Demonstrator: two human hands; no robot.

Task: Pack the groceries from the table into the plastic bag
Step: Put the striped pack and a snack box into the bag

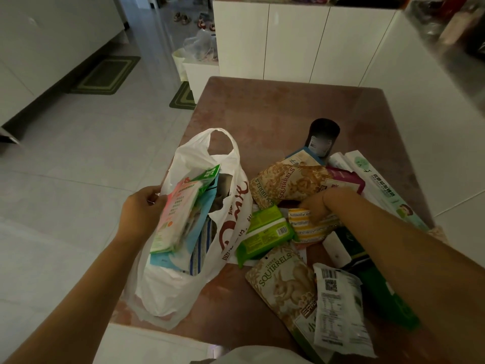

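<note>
Table [262, 109] — dark bottle [324, 127] behind packet heap [288, 185]

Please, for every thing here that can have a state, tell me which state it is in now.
plastic bag: open, partly filled, on the table.
left hand: grips the bag's rim.
right hand: fingers on the yellow striped packet, grip unclear.
green packet: lying on the table, not packed.
near Squirrels pouch: lying flat, not packed.
</note>
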